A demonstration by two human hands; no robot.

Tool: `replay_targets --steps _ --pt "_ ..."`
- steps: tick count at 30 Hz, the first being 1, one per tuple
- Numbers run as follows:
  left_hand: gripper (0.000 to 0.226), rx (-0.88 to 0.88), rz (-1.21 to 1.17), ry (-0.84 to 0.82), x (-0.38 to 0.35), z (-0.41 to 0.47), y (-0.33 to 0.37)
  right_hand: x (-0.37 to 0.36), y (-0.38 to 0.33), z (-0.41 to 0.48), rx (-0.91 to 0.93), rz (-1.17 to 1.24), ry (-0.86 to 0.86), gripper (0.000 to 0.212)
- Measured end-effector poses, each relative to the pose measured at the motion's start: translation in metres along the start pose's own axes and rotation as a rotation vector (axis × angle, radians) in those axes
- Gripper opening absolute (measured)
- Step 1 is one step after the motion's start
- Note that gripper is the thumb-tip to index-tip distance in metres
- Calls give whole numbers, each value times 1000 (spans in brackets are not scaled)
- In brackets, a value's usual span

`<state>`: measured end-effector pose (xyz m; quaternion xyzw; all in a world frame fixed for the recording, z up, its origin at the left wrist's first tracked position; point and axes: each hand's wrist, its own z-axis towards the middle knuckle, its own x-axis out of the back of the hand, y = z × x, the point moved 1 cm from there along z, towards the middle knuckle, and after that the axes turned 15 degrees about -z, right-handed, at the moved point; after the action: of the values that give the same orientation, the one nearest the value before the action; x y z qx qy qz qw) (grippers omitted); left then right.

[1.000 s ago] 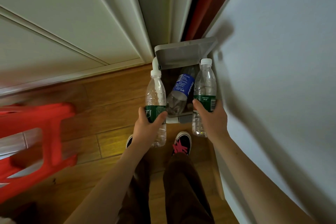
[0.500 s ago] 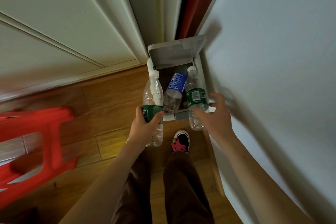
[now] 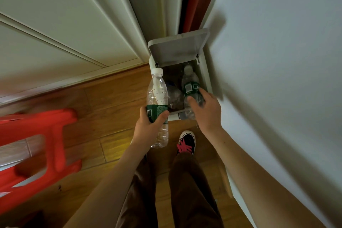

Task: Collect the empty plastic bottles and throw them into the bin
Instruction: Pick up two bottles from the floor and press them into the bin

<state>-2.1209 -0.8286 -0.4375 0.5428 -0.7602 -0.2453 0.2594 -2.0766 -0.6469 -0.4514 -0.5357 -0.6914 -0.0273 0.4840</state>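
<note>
A small white bin [image 3: 206, 77] stands on the floor in the corner with its lid [image 3: 177, 48] tipped up. My left hand [image 3: 148, 128] grips a clear green-labelled bottle [image 3: 157, 90] upright, just left of the bin's opening. My right hand [image 3: 207, 111] is over the bin's front right, fingers around a second green-labelled bottle [image 3: 190, 84] that leans cap-first down into the opening. A third clear bottle [image 3: 174, 98] lies inside the bin between the two, mostly hidden.
A white wall [image 3: 277, 79] runs close along the right of the bin. White door panels [image 3: 64, 24] rise behind and to the left. A red plastic stool [image 3: 37, 146] stands on the wooden floor at left. My shoe [image 3: 187, 143] is just before the bin.
My right hand has tipped its bottle from upright above the bin and lowered it into the opening. The blue-labelled bottle has sunk deeper. My left hand has kept its bottle beside the bin.
</note>
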Motion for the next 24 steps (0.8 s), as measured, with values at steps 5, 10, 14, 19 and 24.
replay_targets --steps 5,10,14,19,24 --pt "48 6 28 -2 -2 -4 0 7 7 -11 74 2 32 50" --pt "57 3 158 -16 -5 -5 3 11 26 -24 121 -73 73 48" --pt "55 -33 215 -26 -8 -1 6 9 27 -11 158 -117 97 50" --pt "39 -43 327 -121 -20 13 11 1 34 9 208 -162 110 50" --pt "57 -148 594 -137 -36 30 24 0 45 19 216 -187 126 50"
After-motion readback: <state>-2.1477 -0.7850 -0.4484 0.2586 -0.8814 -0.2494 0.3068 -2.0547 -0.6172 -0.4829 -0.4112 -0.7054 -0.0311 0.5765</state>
